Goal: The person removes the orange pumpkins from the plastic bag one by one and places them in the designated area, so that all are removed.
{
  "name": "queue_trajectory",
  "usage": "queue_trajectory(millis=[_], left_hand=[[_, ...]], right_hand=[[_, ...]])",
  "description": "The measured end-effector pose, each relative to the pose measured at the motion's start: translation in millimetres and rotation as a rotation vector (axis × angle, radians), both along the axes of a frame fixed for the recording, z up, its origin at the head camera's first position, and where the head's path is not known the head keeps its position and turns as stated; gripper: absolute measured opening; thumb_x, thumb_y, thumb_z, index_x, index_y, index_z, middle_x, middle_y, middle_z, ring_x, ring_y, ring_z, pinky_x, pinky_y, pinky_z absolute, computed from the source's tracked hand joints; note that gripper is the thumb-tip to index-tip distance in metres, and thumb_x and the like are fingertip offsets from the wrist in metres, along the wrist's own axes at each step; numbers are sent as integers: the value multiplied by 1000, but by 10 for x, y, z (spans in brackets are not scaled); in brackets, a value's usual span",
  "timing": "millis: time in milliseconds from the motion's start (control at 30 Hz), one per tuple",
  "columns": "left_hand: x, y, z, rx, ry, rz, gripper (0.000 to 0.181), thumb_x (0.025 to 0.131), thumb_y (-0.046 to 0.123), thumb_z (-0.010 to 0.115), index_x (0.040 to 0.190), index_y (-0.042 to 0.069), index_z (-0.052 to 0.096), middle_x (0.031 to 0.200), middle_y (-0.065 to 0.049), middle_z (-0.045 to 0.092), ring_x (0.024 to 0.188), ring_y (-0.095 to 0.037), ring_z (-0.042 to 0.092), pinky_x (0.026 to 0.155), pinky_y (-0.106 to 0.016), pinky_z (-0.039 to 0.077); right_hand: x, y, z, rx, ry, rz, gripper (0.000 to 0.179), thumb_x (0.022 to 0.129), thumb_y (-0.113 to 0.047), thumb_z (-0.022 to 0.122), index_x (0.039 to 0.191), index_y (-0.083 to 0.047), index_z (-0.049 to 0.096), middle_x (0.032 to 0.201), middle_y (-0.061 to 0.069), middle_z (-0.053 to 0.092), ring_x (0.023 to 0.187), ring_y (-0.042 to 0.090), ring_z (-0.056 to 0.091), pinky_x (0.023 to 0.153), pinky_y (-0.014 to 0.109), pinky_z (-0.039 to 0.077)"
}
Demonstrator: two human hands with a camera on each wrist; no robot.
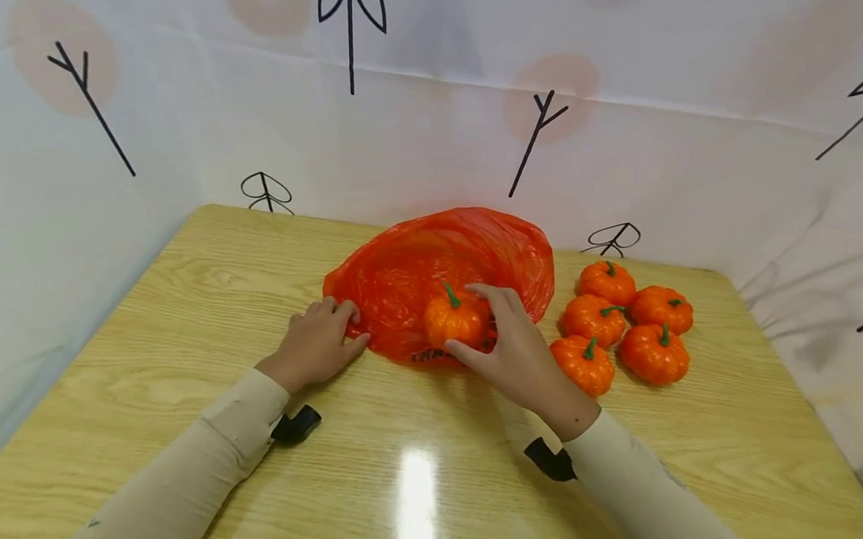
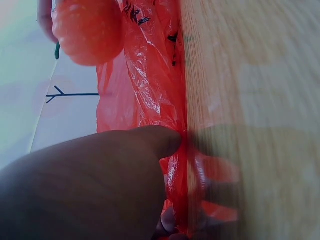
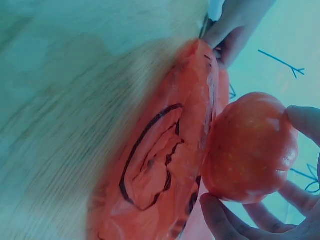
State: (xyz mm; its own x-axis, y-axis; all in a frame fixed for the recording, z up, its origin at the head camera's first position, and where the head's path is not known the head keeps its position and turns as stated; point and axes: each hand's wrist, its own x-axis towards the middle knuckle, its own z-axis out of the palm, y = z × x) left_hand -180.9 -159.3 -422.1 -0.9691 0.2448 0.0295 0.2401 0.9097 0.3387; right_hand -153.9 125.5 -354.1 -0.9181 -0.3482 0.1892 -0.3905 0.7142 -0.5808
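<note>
A small orange pumpkin point(image 1: 455, 320) with a green stem is held over the red plastic bag point(image 1: 393, 288) by my right hand point(image 1: 512, 350), thumb and fingers around its sides. In the right wrist view the pumpkin point(image 3: 252, 147) overlaps the upper edge of the bag point(image 3: 155, 150), which has black printing. My left hand point(image 1: 317, 337) grips the bag's left end at the table, with its thumb point(image 2: 155, 140) against the plastic. Part of the left fingers is hidden behind the bag in the left wrist view.
Several more orange pumpkins point(image 1: 654, 354) stand in a cluster right of the bag, close to my right forearm. The wooden table point(image 1: 197, 286) ends at the back against a white cloth point(image 1: 410, 143) with black plant drawings. Light glares off the table's front middle.
</note>
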Motion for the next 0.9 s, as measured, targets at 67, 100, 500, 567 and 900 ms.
queue_trajectory(millis=[67, 100, 500, 567, 900], left_hand=[[-1, -5, -1, 2, -2, 3, 32, 95, 44, 62, 107, 15, 55, 100, -8, 52, 96, -28, 52, 79, -47, 39], [-1, -7, -3, 2, -2, 3, 32, 95, 43, 62, 107, 15, 55, 100, -8, 52, 96, -28, 52, 79, -47, 39], [6, -7, 9, 2, -5, -1, 32, 95, 43, 63, 109, 15, 55, 102, -8, 53, 97, -29, 52, 80, -48, 39], [8, -6, 12, 2, -4, -2, 33, 95, 43, 63, 108, 14, 55, 102, -8, 53, 97, -29, 52, 80, -48, 39], [18, -3, 30, 2, -9, -2, 33, 94, 42, 63, 110, 14, 56, 102, -9, 53, 96, -28, 52, 79, -47, 40]], right_hand=[[30, 32, -1, 11, 1, 4, 75, 86, -42, 77, 146, -15, 41, 137, 11, 45, 121, 30, 55, 101, 51, 49], [48, 47, 0, 18, 2, 3, 74, 86, -42, 77, 147, -16, 42, 136, 11, 45, 120, 31, 55, 101, 51, 49], [328, 331, -48, 58, 17, 14, 59, 87, -36, 78, 139, -19, 56, 136, 6, 44, 101, 22, 61, 82, 40, 54], [366, 386, -62, 60, 25, 23, 58, 86, -36, 78, 137, -17, 57, 135, 5, 45, 98, 20, 61, 80, 38, 55], [558, 605, -110, 75, 75, 17, 58, 86, -34, 79, 137, -18, 58, 134, 2, 47, 110, 21, 61, 83, 42, 56]])
